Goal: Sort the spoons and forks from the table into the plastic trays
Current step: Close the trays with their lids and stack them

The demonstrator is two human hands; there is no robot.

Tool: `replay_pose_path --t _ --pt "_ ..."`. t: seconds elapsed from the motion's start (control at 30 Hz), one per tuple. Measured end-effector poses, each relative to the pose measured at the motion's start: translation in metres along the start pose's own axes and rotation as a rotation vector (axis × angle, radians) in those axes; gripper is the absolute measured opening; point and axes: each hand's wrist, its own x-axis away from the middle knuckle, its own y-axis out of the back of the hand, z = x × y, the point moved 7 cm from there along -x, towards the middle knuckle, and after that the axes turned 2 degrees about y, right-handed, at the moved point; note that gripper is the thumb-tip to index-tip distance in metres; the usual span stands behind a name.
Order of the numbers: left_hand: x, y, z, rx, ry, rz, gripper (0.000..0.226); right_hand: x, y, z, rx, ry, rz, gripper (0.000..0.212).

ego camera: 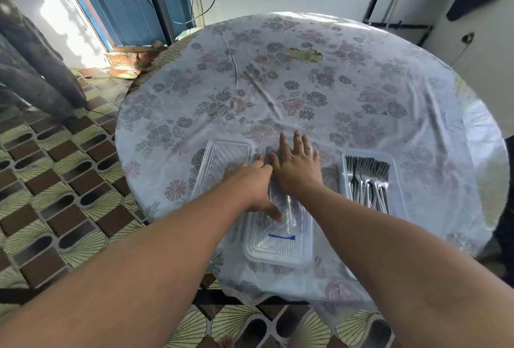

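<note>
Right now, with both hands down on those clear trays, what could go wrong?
The middle tray sits near the table's front edge; a push from the left hand or right hand might slide it off. The plastic cloth is wrinkled, so trays may skid. The forks lie heaped in the right tray; a bump could scatter them.

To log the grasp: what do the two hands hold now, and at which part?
The left hand grips the middle tray at its left long edge. The right hand lies flat on top, holding nothing.
</note>
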Motion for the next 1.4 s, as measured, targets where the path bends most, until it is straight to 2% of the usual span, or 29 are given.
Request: replay_pose_path --t 0.2,0.3,0.43,0.67,0.77,0.83,0.93,1.0,1.03,1.1,1.13,1.2,1.3,1.37,1.4 --pt "0.002 -0.004 0.002 0.036 -0.010 -0.001 0.129 0.091 -0.027 -0.007 -0.085 -0.067 -0.029 0.081" --pt "0.002 -0.013 0.003 0.057 -0.025 0.095 0.140 0.136 -0.037 -0.012 -0.236 -0.120 -0.057 0.080" --pt "0.004 -0.024 0.005 0.116 -0.031 0.123 0.146 0.136 -0.044 -0.012 -0.258 -0.133 -0.098 0.076" --pt "0.006 -0.043 0.014 0.312 -0.007 0.070 0.144 0.138 -0.040 -0.012 -0.231 -0.133 -0.090 0.073" --pt "0.012 -0.041 0.020 0.361 -0.053 -0.011 0.144 0.142 -0.032 -0.007 -0.174 -0.127 -0.113 0.072" --pt "0.019 -0.046 0.028 0.518 -0.084 -0.025 0.136 0.153 -0.031 0.010 -0.126 -0.049 -0.108 0.070" --pt "0.016 -0.067 0.047 0.913 -0.021 0.068 0.121 0.174 -0.041 0.035 0.016 0.073 -0.027 0.071" --pt "0.013 -0.079 0.051 1.012 0.011 0.103 0.119 0.175 -0.046 0.035 0.107 0.068 0.013 0.075" --pt "0.011 -0.082 0.051 1.002 0.019 0.102 0.109 0.173 -0.047 0.034 0.124 0.059 0.024 0.076" --pt "0.011 -0.082 0.048 0.949 0.016 0.102 0.074 0.173 -0.049 0.032 0.139 0.053 0.036 0.077" --pt "0.009 -0.082 0.047 0.932 0.014 0.087 0.066 0.173 -0.050 0.032 0.141 0.052 0.037 0.077" --pt "0.010 -0.073 0.046 0.870 0.018 0.092 0.071 0.170 -0.049 0.033 0.141 0.040 0.034 0.078" --pt "0.015 -0.064 0.050 0.785 0.035 0.099 0.096 0.164 -0.042 0.035 0.112 0.027 0.049 0.076" --pt "0.021 -0.058 0.061 0.826 0.069 0.017 0.090 0.156 -0.031 0.037 0.073 0.019 0.011 0.069" --pt "0.024 -0.054 0.072 0.835 0.116 -0.079 0.081 0.151 -0.024 0.037 0.037 0.008 -0.025 0.063"
